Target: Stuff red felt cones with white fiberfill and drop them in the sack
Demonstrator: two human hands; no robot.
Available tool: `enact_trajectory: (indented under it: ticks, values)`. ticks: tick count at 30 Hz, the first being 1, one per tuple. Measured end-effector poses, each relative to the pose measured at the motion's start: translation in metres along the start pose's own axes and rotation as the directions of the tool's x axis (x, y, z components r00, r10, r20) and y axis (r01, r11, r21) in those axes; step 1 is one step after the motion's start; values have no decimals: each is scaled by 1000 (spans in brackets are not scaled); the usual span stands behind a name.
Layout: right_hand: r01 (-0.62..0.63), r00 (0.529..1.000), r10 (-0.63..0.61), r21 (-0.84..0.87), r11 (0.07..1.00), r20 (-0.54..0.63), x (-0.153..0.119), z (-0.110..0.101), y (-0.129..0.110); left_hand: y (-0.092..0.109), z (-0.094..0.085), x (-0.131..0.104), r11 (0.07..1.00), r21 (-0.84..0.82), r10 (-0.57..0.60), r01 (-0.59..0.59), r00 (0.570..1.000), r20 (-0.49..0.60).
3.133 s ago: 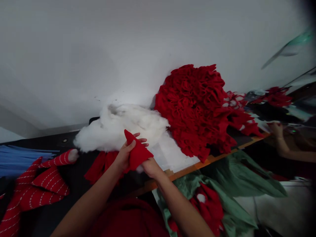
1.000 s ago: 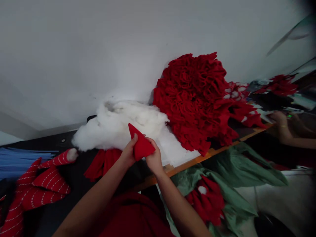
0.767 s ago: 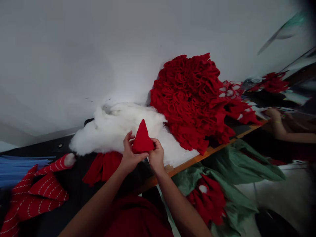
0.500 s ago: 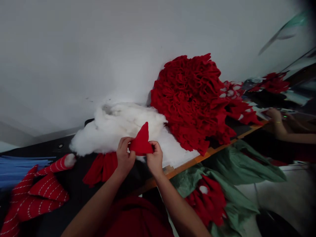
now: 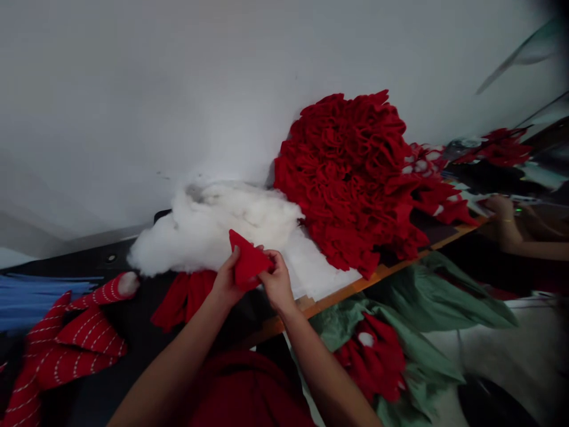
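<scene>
A small pointed red hat-shaped felt piece [image 5: 249, 261] is held in front of me, its tip leaning up and to the left. My left hand [image 5: 228, 279] grips it from the left side, thumb on the near face. On the right, my right hand [image 5: 276, 279] pinches its lower right edge. Behind both hands lies a fluffy heap of white stuffing [image 5: 213, 219]. A few red cloth pieces [image 5: 184, 299] rest on the table just left of my left forearm.
A tall pile of red felt pieces [image 5: 347, 178] leans against the wall. Red dashed-stitch cloth shapes [image 5: 75, 350] and blue strips [image 5: 40, 302] lie at left. Green cloth [image 5: 418, 296] with red pieces hangs below the wooden edge [image 5: 333, 305]. Another person's hand [image 5: 502, 207] is at far right.
The red hat-shaped piece has turned, its tip swinging from upper right to upper left. My left hand has shifted right and further behind it. The view has moved slightly.
</scene>
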State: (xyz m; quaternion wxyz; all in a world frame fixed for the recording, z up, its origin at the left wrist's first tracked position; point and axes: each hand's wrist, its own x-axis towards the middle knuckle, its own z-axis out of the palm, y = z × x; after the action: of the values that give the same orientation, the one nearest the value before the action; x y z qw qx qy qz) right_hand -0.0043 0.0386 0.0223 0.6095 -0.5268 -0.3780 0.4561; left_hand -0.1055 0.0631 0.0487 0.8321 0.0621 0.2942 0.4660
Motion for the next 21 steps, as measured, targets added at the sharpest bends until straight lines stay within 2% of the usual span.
enact_trajectory:
  ticks: [3,4,6,9,10,12,14,17,19,21]
  values:
    - [141,965,-188,-244,959,-182,-10,-1,0,2,6,7,997,-53,51,-59,989,-141]
    - [208,943,-281,-341,917,-180,-13,-1,-1,2,8,8,994,-66,73,-86,982,-174]
    - [362,901,-433,-489,793,-35,-20,0,-3,2,9,8,991,-81,91,-109,975,-204]
    - [567,818,-506,-534,627,274,-25,7,-6,-1,10,5,990,-71,107,-120,981,-165]
    - [609,791,-504,-514,604,345,-25,9,-7,-1,9,4,989,-63,121,-132,980,-155]
    - [639,767,-473,-447,625,435,-24,12,-7,0,5,3,986,-43,152,-162,972,-178]
    - [602,785,-430,-383,701,446,-20,9,-4,7,-2,1,985,-9,165,-172,956,-243]
    - [474,874,-373,-368,800,312,-4,-4,8,23,-16,-3,976,35,213,-214,912,-350]
    - [376,926,-322,-424,824,197,18,-12,21,33,-24,-7,971,42,233,-236,891,-389]
    - [313,949,-280,-526,791,145,48,-13,31,38,-29,-11,971,33,230,-237,887,-402]
